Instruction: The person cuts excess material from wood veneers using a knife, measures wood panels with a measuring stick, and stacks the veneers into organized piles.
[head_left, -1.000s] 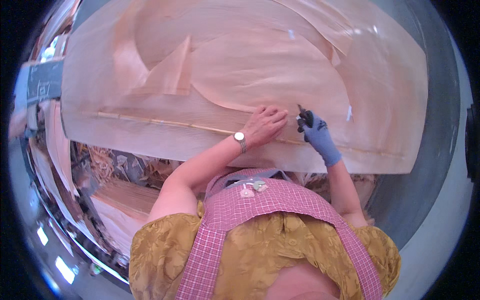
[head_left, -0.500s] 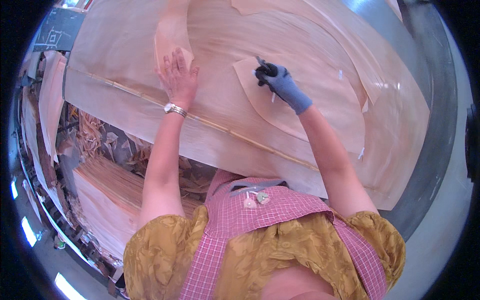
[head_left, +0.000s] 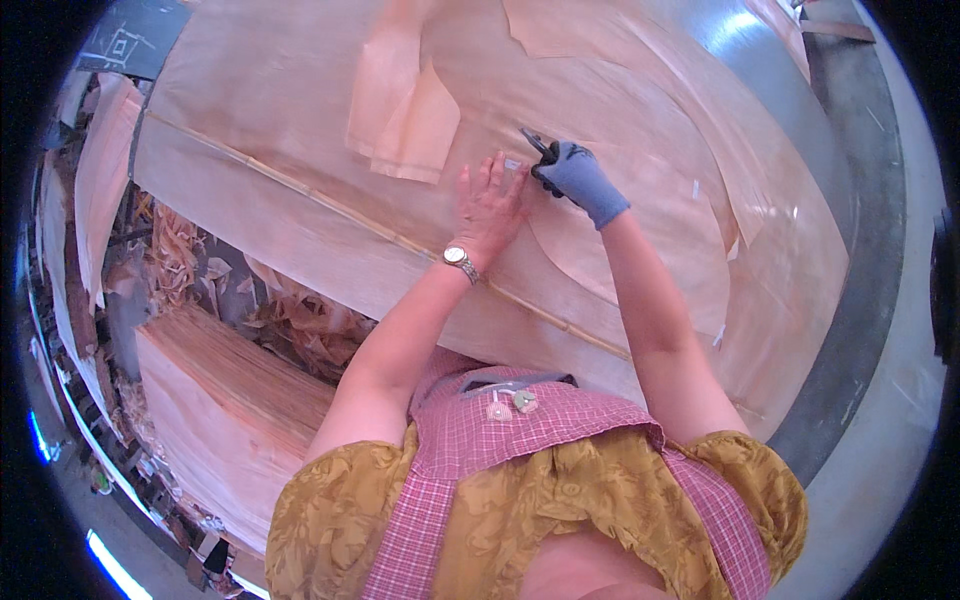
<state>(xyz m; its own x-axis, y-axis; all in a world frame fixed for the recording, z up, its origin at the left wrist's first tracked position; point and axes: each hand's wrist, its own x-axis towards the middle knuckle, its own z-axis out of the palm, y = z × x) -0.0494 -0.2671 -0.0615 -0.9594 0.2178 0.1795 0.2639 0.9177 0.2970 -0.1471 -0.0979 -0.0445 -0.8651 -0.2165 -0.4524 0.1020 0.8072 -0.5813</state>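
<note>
My left hand (head_left: 490, 212), bare with a metal wristwatch (head_left: 457, 257), lies flat with fingers stretched on a large sheet of thin pinkish wood veneer (head_left: 300, 130). By its fingertips a small white piece of tape (head_left: 512, 165) sticks to the sheet. Just to the right, my right hand (head_left: 577, 178) in a blue-grey glove with dark fingers is closed round a slim dark tool (head_left: 538, 143), whose exact kind I cannot make out. A rounded veneer piece (head_left: 630, 220) lies under and beyond the glove. Beyond my left hand rests a loose, creased veneer strip (head_left: 410, 120).
A thin bamboo stick (head_left: 340, 208) crosses the sheet near its front edge. At the lower left stands a thick veneer stack (head_left: 230, 375), with torn scraps (head_left: 310, 320) beside it. Small white tape pieces (head_left: 696, 188) dot the right part. A dark table edge (head_left: 850, 300) curves along the right.
My left hand has left the loose strip and moved right, next to my right hand. The strip lies farther right, creased. White tape now shows on the sheet between my hands.
</note>
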